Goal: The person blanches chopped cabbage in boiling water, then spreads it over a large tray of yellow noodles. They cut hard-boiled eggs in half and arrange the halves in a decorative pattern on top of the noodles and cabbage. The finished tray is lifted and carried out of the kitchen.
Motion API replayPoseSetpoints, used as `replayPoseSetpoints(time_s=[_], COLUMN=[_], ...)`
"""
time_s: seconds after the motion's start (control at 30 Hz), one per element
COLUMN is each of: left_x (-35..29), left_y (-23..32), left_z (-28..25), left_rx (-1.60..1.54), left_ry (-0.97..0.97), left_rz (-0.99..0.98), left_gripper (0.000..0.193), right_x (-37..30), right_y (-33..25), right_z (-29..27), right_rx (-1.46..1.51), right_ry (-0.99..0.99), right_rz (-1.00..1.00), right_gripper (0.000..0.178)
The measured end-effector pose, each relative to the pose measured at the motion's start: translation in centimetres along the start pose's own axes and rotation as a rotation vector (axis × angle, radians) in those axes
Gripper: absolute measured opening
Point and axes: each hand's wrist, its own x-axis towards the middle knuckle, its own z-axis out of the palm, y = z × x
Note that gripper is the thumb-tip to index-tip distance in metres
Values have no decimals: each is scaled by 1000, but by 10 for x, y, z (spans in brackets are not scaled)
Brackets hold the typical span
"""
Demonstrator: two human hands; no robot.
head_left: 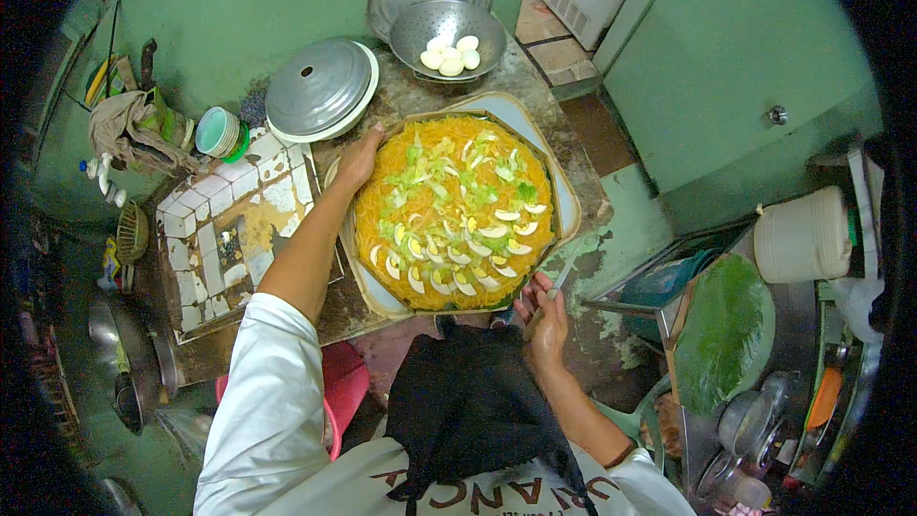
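A broad, many-sided tray [551, 172] full of orange-yellow noodles [396, 201] lies before me. Sliced boiled eggs [449, 258] cover the near half, and chopped pale greens [435, 172] are scattered over the far half. Gripping the tray's left rim is my left hand [360, 161], its fingertips partly hidden. My right hand [544, 323] is closed around a slim knife [565, 272], whose blade points up and to the right. Some of its fingers are at the tray's near right edge. Beneath the tray shows a pale blue board [564, 205] with a tan border.
Whole peeled eggs [451, 59] sit in a metal colander [406, 33] at the back. A lidded metal pot [317, 91] stands left of it, beyond a broken-tiled surface [205, 272]. At right are a green leaf [721, 325] and white bucket [800, 234]; a pink basin [342, 387] is below the table.
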Motion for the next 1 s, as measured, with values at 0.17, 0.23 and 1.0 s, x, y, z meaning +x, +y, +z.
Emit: replayPoseSetpoints(time_s=[0.17, 0.23, 1.0], left_x=[-17, -50, -237], left_y=[-36, -55, 83], left_z=[-7, -12, -11], left_rx=[-149, -322, -170], left_ry=[-51, -84, -477], left_rz=[-48, -134, 52], left_gripper=[86, 84, 31], right_x=[41, 81, 221], right_y=[1, -15, -122], right_z=[-5, -6, 207], right_rx=[-174, -396, -942], right_ry=[34, -17, -793], right_rz=[-146, -256, -1104], right_gripper=[39, 37, 30])
